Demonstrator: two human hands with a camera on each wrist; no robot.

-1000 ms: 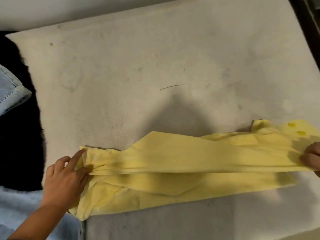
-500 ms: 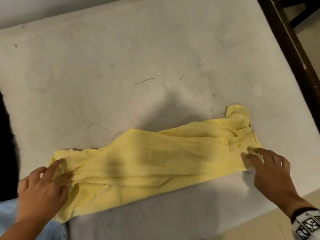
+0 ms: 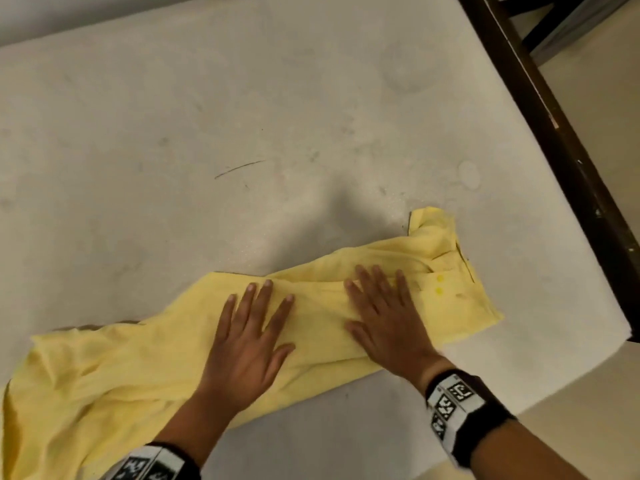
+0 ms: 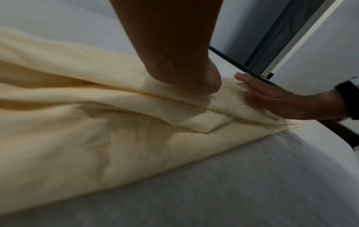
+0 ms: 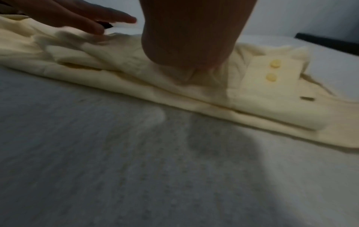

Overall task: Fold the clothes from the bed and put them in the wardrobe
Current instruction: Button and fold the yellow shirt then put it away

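A yellow shirt [image 3: 131, 368] lies folded lengthwise in a long strip across the near part of the white mattress [image 3: 242, 116]. Its collar end with two yellow buttons [image 3: 439, 284] points right. My left hand [image 3: 252, 334] lies flat with spread fingers on the middle of the strip. My right hand [image 3: 384, 313] presses flat just left of the buttons. In the left wrist view the palm [image 4: 180, 73] rests on the shirt [image 4: 77, 138], with the right hand [image 4: 281, 101] beyond. The right wrist view shows the heel of the hand [image 5: 186, 50] on the shirt [image 5: 262, 104] beside the buttons [image 5: 274, 70].
A dark wooden bed frame [image 3: 554, 161] runs along the mattress's right edge, with pale floor [image 3: 606, 81] beyond it. The mattress's near right corner [image 3: 620, 327] lies close to the shirt's collar end. Both wrists wear bands with black-and-white markers [image 3: 453, 400].
Both hands left the shirt's two ends and came together onto its middle, now lying flat on the cloth. The view swung right, so the dark and denim things at the left went out of sight.
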